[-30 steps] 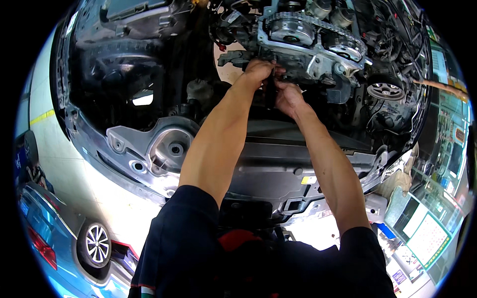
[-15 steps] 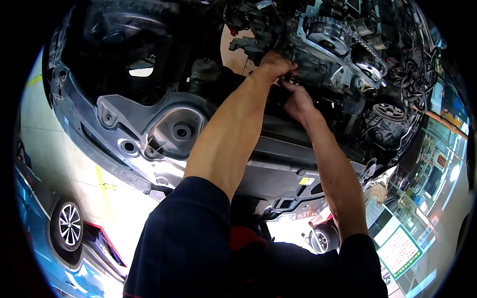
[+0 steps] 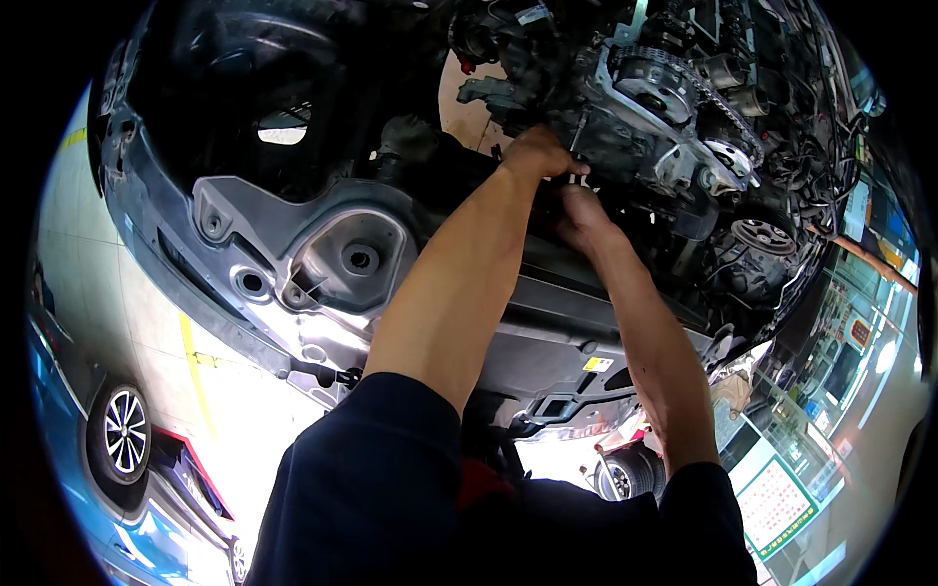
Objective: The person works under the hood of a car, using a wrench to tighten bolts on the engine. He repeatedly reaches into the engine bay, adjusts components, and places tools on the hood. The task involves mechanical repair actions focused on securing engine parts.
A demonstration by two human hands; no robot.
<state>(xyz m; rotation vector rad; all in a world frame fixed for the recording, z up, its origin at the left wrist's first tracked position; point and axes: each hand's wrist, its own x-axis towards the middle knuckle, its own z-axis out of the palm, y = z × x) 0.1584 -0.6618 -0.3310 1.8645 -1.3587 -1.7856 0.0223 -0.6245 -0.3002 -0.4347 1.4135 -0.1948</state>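
Both my arms reach into the engine bay, and my hands meet at the lower edge of the engine block [image 3: 616,122]. My left hand [image 3: 537,154] is closed, its fingers bent around something that it hides, one digit pointing right. Just below, my right hand [image 3: 583,210] is closed too, its fingertips in shadow. Between the two hands a small bright metal piece [image 3: 580,180] shows; its kind is unclear. A thin metal rod [image 3: 579,127] stands above them. Right of the hands, the engine's open end bares a timing chain [image 3: 674,66] and sprockets.
The grey front panel [image 3: 469,303] of the car spans below my hands. A pulley [image 3: 763,235] sits at lower right of the engine, with loose wiring [image 3: 796,146] above. A blue car [image 3: 98,479] stands at left, a loose wheel [image 3: 630,473] below, glass cabinets [image 3: 831,361] at right.
My hands have moved slightly down and come closer together. A thin metal rod now shows above them. The whole view has shifted a little.
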